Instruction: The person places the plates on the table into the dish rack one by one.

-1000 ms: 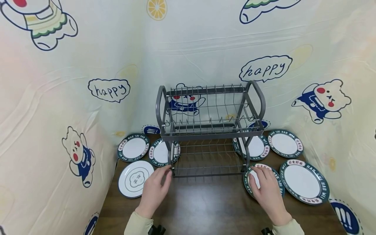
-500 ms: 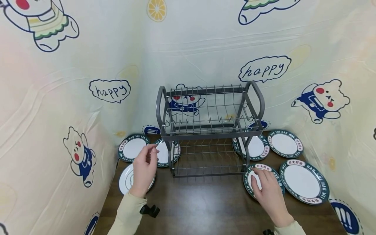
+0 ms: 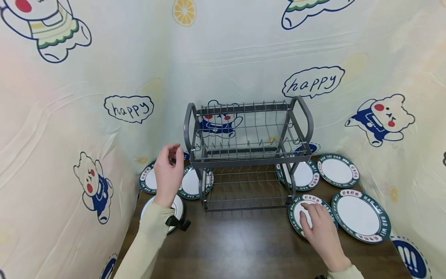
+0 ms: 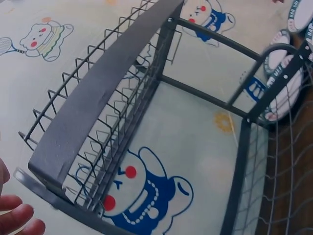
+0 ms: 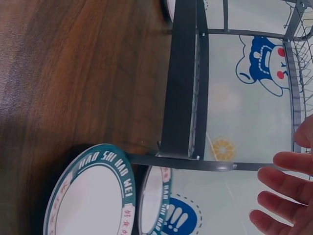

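Observation:
A two-tier grey dish rack stands at the middle of the table's back, with no plate in either tier. My left hand is raised just left of the rack's upper handle, fingers loosely bent, holding nothing. In the left wrist view its fingertips show beside the rack's frame, apart from it. My right hand hovers over a green-rimmed plate at the right front, fingers loosely spread. Whether it touches that plate is unclear in the head view. In the right wrist view, the fingers hold nothing.
A larger green-rimmed plate lies at far right, with two more plates behind. On the left are two green-rimmed plates and a face-down white plate, partly hidden by my forearm. A printed cloth surrounds the table.
My left hand has left the rack's lower front left corner and risen up and back to beside the upper tier. The right hand has hardly moved; the rack and plates stay put.

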Available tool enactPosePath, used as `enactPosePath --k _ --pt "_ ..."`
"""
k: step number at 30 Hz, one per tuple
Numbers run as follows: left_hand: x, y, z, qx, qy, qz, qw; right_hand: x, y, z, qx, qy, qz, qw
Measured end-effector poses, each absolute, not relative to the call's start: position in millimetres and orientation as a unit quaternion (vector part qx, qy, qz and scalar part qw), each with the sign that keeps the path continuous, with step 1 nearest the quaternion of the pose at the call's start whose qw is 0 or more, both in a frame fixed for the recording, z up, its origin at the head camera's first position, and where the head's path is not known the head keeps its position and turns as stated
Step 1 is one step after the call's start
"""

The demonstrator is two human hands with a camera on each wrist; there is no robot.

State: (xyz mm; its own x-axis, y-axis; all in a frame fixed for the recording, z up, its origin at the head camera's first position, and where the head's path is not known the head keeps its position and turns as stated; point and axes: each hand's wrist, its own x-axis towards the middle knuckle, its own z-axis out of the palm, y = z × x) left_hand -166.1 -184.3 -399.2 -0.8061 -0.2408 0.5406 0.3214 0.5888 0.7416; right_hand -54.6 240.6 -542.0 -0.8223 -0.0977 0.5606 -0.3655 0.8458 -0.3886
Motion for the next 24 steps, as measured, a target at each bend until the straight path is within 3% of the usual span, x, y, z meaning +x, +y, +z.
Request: enactPosePath --k 24 --pt "-191.1 -166.7 -391.6 -0.028 -0.832 -0.453 0.319 -52.8 254.3 -558.4 0.102 -0.935 0.225 0.254"
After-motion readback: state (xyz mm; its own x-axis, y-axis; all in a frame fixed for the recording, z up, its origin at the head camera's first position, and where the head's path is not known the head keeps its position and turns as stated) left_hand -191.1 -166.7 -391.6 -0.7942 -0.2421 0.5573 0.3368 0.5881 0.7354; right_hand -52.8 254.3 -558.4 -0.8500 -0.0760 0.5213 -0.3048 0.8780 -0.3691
